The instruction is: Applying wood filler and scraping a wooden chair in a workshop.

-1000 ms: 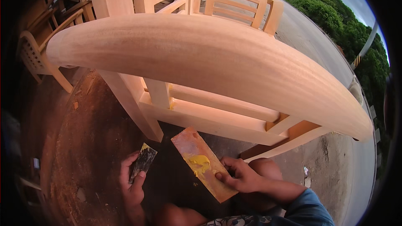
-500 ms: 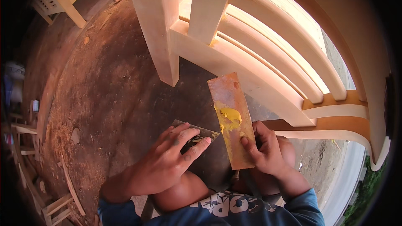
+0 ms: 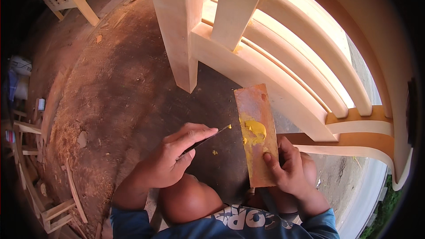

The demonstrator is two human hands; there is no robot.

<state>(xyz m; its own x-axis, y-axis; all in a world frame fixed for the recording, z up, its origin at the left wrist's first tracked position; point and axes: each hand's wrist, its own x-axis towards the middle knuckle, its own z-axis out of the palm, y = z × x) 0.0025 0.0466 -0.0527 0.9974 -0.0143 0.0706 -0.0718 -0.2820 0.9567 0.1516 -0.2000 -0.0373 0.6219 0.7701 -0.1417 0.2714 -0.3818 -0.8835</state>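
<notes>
Held in my left hand (image 3: pixel 175 157) is a thin dark scraper (image 3: pixel 204 140), seen nearly edge-on, with a dab of yellow at its tip. My right hand (image 3: pixel 287 168) grips a flat reddish-tan board (image 3: pixel 254 102), thumb on its face, which carries a smeared lump of yellow putty (image 3: pixel 255 130). The scraper's tip is just left of the board, apart from it. Beyond both hands stands a pale wooden furniture frame (image 3: pixel 265 73) with a square post (image 3: pixel 177 40) and curved slats (image 3: pixel 310 26). Yellow filler shows at some of the frame's joints.
Another wooden chair (image 3: pixel 79 4) stands at the upper left. Along the left lie wood strips (image 3: pixel 73 186), small wooden frames (image 3: pixel 57 210) and a small can (image 3: pixel 41 104). The ground (image 3: pixel 110 88) is dark and dusty. My knees are below my hands.
The view has tilted down from the frame's top rail. My left hand has turned the scraper from face-up to nearly edge-on, with its tip raised. The board remains in my right hand.
</notes>
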